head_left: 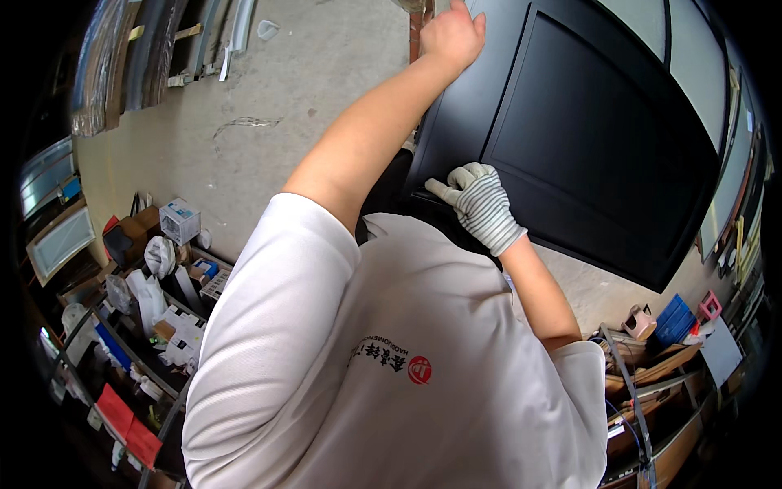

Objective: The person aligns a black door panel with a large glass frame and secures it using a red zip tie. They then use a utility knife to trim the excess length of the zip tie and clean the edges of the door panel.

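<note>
A black door panel (603, 138) with a recessed field lies before me, its near edge close to my body. My bare left hand (453, 37) is at the panel's left edge near the top of the view. Its fingers look curled, and what they hold, if anything, is hidden. Low on the panel, by the near left corner, rests my right hand (481, 200) in a white and grey striped glove. The fingers of that hand are bent, with one digit stretched left along the edge. Whatever might be between them cannot be made out.
Wrapped long profiles (122, 65) lie at the far left on the concrete floor (277, 90). A cluttered rack (175, 326) with a white box (179, 220) stands at my left. To my right are a blue crate (674, 319), a pink stool (639, 323) and boards (664, 367).
</note>
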A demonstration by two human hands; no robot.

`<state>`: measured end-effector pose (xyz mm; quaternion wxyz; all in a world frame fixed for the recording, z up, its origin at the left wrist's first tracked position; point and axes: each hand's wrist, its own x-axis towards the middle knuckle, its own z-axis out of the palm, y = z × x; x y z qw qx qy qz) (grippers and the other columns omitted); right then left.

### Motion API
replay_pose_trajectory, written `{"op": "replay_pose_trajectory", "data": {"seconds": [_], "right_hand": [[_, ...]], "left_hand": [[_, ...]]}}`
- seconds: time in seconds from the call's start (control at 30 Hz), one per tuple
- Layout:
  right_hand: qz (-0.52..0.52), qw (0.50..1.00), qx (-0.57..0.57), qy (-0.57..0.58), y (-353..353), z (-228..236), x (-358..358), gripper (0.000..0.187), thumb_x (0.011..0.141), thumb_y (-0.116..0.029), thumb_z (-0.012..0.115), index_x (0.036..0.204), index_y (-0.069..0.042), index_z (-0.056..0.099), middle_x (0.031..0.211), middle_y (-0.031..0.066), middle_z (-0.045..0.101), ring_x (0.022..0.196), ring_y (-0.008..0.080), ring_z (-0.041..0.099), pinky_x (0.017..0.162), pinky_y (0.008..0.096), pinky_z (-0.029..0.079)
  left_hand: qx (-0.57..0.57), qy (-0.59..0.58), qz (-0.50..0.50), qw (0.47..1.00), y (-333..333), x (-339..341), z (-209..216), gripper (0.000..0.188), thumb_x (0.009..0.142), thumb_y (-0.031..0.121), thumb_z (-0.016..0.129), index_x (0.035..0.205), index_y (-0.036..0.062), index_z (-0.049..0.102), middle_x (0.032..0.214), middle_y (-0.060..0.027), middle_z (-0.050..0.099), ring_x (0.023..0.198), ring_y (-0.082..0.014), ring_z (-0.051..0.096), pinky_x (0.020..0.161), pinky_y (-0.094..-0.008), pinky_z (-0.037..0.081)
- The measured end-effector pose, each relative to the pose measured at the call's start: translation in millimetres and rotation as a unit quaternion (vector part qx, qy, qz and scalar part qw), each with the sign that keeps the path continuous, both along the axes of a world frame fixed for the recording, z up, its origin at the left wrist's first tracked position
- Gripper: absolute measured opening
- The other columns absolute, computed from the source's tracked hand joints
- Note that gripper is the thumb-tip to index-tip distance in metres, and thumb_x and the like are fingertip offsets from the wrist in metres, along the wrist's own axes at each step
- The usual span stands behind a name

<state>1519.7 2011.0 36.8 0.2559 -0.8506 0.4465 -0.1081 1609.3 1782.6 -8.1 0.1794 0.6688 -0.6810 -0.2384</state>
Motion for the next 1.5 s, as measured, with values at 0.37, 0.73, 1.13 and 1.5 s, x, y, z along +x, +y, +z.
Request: {"op": "replay_pose_trajectory", "data": {"seconds": [0.37, 0.73, 1.13, 1.5], "right_hand": [[-0.031, 0.999, 0.023, -0.011, 11, 10, -40, 0.037, 0.071, -0.005, 0.054, 0.102, -0.02, 0.067, 0.077, 0.0022, 0.052, 0.081, 0.0218, 0.051, 0.08, 0.0348, 0.039], [0.012, 0.999, 0.035, 0.019, 22, -6, -70, 0.037, 0.069, -0.005, 0.057, 0.102, -0.019, 0.066, 0.079, 0.0029, 0.052, 0.079, 0.0232, 0.05, 0.078, 0.0352, 0.042], [-0.003, 1.0, -0.001, 0.015, 18, 8, -63, 0.035, 0.072, -0.009, 0.055, 0.103, -0.02, 0.066, 0.079, 0.0008, 0.054, 0.085, 0.0207, 0.052, 0.081, 0.0338, 0.041], [-0.11, 0.967, 0.088, -0.212, 13, 5, -5, 0.029, 0.071, -0.004, 0.059, 0.098, -0.014, 0.067, 0.072, 0.0032, 0.057, 0.073, 0.0245, 0.054, 0.07, 0.0355, 0.044]], "left_hand": [[-0.002, -0.007, 0.013, 1.0, 2, -3, 3, 0.038, 0.085, 0.03, 0.054, 0.101, -0.0046, 0.05, 0.076, -0.0233, 0.064, 0.072, -0.0382, 0.064, 0.067, -0.0474, 0.051], [-0.009, -0.012, 0.001, 1.0, 5, 0, 3, 0.039, 0.086, 0.031, 0.053, 0.101, -0.0051, 0.049, 0.075, -0.0238, 0.063, 0.072, -0.0394, 0.063, 0.068, -0.0484, 0.05], [0.013, -0.017, -0.001, 1.0, 4, 1, 5, 0.041, 0.087, 0.032, 0.051, 0.102, -0.0054, 0.048, 0.077, -0.0253, 0.063, 0.075, -0.0407, 0.063, 0.07, -0.0497, 0.049], [-0.016, 0.029, 0.0, 0.999, 3, 2, -2, 0.038, 0.086, 0.031, 0.052, 0.099, -0.0041, 0.05, 0.077, -0.0254, 0.063, 0.074, -0.0424, 0.062, 0.069, -0.0501, 0.049]]}}
